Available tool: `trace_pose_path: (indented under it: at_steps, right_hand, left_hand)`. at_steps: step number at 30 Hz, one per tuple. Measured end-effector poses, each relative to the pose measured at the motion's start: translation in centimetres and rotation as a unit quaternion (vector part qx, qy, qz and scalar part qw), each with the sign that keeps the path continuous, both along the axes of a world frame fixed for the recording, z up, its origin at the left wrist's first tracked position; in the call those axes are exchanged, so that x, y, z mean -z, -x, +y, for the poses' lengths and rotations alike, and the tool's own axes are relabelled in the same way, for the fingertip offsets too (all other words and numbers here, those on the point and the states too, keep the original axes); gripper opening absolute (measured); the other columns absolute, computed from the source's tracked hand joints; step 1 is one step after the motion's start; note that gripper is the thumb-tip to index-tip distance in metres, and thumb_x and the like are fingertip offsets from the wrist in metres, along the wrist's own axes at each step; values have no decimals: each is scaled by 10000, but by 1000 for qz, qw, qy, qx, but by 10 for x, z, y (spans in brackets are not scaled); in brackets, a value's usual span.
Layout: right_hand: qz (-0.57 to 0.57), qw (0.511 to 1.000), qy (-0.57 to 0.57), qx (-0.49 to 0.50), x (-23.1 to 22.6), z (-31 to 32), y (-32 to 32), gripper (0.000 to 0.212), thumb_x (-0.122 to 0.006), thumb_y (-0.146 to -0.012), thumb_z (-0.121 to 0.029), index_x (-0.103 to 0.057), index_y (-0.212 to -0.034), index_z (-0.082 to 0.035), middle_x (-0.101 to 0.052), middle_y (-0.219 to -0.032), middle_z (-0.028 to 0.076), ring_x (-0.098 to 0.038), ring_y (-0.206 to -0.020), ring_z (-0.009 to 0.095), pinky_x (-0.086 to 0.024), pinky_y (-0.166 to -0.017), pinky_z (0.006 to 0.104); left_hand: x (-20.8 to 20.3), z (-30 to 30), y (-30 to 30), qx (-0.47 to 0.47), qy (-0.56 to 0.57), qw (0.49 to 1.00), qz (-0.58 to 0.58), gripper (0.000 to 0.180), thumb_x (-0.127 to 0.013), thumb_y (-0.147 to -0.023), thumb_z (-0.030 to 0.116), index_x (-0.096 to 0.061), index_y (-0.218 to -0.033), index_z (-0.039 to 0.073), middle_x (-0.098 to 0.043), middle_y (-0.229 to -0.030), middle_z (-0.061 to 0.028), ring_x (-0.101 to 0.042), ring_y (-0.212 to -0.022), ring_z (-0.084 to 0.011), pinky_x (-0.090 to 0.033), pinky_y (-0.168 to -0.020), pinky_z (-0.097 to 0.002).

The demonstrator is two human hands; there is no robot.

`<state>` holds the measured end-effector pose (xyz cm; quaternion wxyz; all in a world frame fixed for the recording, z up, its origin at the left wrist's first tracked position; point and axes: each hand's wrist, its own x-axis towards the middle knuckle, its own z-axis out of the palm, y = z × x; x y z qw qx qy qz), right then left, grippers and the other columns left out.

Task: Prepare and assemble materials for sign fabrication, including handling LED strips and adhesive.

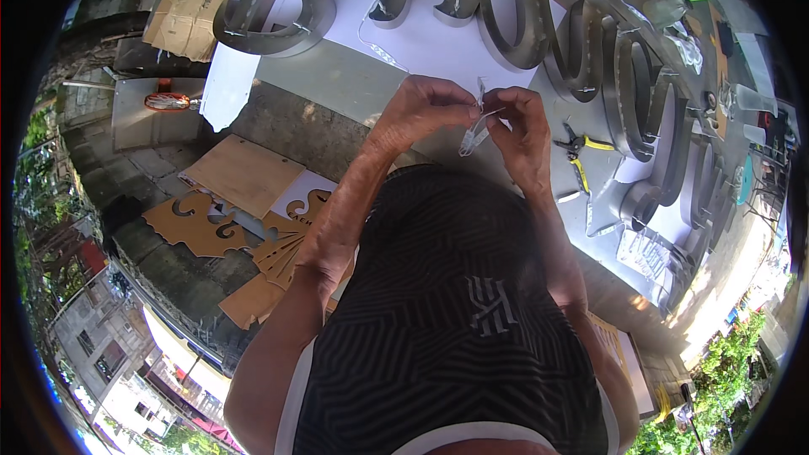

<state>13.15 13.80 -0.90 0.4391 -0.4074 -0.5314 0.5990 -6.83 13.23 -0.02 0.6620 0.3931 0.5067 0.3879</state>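
In front of my chest, my left hand (424, 111) pinches a small white-and-clear strip of LED modules (474, 138) between thumb and fingertips. Close beside it, my right hand (524, 133) is closed on the same strip, thumb against curled fingers. A thin wire end pokes out between the two hands. The exact joint at the fingertips is too small to make out. To the right of my right hand lies a wire stripper (581, 148) with yellow handles. Another string of LED modules (383, 54) on a thin wire runs over the table beyond my left hand.
Large grey metal channel letters (516, 38) stand across the grey table (337, 76), partly on white sheets. More white modules (645, 253) lie at the right. Cut brown panels (244, 173) lie lower down at the left, near a cardboard box (194, 8) and a work lamp (168, 101).
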Motion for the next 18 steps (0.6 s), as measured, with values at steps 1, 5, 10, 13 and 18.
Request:
trace_pose_path:
  at_steps: [1,5,10,13,18]
  right_hand:
    - [0,1000,0,1,-2,3,-2,256,-600,-893,110,-588,-1122,-4,-666,-1072,124,-626,-1008,155,-507,-870,304]
    - [-77,989,-108,-61,-20,23,-15,281,-593,-905,74,-616,-1178,12,-679,-1050,107,-645,-987,187,-504,-878,326]
    - [-144,969,-82,-183,-19,36,-22,209,-606,-935,38,-679,-1126,-7,-678,-1043,62,-612,-950,145,-471,-869,282]
    - [-156,963,-64,-208,-23,42,-24,153,-648,-932,-21,-711,-1071,-14,-701,-978,85,-650,-905,165,-507,-820,308]
    - [-132,968,-27,-210,-26,39,-25,143,-662,-934,-38,-705,-1062,8,-719,-939,84,-664,-859,152,-529,-794,302]
  left_hand:
    - [0,0,2,15,0,1000,18,215,-807,-817,136,-750,-979,7,-732,-820,-79,-673,-737,-109,-521,-646,-251]
    - [-1,-1,3,56,-27,998,23,201,-796,-829,107,-746,-989,-4,-732,-839,-71,-673,-752,-107,-547,-690,-253]
    - [-3,-2,3,64,-51,996,17,179,-790,-840,94,-744,-985,0,-728,-825,-64,-664,-752,-101,-551,-704,-252]
    - [-3,-1,3,56,-63,996,26,166,-789,-844,97,-745,-977,6,-725,-817,-62,-657,-748,-95,-544,-693,-249]
    - [-7,-3,1,42,-56,997,13,157,-789,-845,98,-744,-966,7,-721,-809,-60,-645,-734,-91,-534,-685,-245]
